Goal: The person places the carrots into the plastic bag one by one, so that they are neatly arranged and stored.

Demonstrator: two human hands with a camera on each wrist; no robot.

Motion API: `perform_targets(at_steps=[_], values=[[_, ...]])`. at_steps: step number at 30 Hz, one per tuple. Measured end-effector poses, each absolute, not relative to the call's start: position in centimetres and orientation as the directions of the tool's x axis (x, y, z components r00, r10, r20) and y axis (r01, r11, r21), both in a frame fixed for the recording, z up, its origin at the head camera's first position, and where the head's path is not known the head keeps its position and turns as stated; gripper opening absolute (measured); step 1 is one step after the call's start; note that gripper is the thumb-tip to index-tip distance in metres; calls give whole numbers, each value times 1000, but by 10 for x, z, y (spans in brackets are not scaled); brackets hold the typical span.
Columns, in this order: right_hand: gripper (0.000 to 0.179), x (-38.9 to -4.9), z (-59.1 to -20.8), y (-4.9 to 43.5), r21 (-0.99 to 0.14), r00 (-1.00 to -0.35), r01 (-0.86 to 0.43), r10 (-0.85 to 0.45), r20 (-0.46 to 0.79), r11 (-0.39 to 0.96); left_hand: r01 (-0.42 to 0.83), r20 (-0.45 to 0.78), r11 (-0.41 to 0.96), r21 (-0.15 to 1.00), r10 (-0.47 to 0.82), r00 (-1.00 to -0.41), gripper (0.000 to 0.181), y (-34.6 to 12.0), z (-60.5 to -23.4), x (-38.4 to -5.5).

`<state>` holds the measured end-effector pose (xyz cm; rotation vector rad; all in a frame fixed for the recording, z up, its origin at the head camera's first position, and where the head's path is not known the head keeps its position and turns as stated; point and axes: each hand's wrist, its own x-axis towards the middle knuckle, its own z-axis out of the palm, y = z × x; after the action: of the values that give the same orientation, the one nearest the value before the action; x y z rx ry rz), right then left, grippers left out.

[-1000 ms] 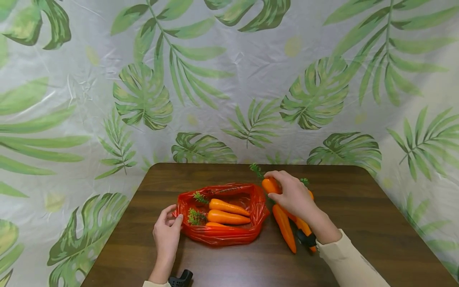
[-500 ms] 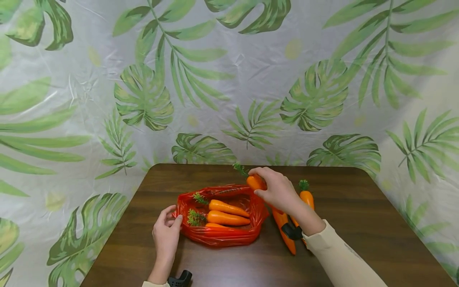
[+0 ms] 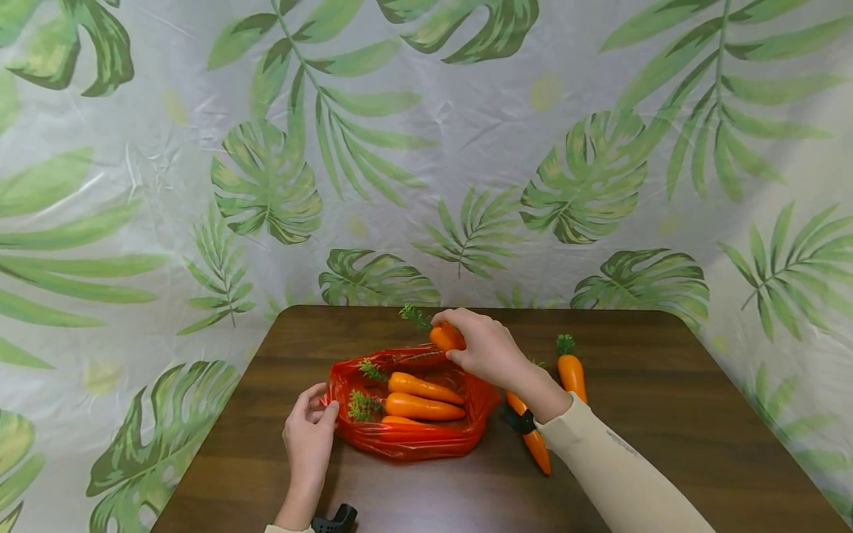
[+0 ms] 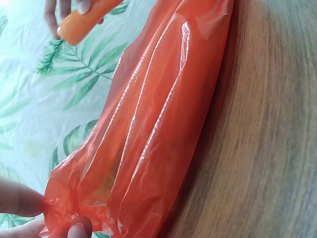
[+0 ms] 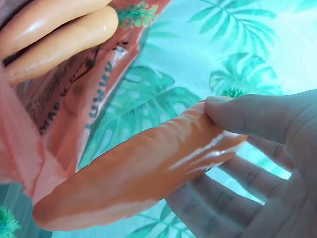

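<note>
An open red plastic bag lies on the table with several carrots inside, among them an orange carrot with a green tuft. The left hand pinches the bag's left edge; in the left wrist view its thumb and fingers grip the crumpled red plastic. Above the bag's far right rim, the right hand holds another carrot near its leafy end. The right wrist view shows this carrot between thumb and fingers, its tip close to the bag's side.
Right of the bag lie loose carrots: one carrot partly under the right forearm, another carrot farther right. The dark wooden table ends at a leaf-patterned curtain. A black wrist strap piece sits by the left wrist.
The right hand has moved left with its carrot, from above the loose carrots to over the bag's far rim. The left hand and the bag have stayed in place.
</note>
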<state>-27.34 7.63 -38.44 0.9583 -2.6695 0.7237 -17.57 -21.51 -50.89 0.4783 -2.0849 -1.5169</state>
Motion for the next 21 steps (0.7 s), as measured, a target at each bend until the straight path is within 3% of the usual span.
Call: perform_targets(at_steps=[21], values=[[52, -302, -412, 31, -306, -678, -734, -688, 261, 607, 17, 188, 298, 954, -556, -810, 34, -214, -509, -176]])
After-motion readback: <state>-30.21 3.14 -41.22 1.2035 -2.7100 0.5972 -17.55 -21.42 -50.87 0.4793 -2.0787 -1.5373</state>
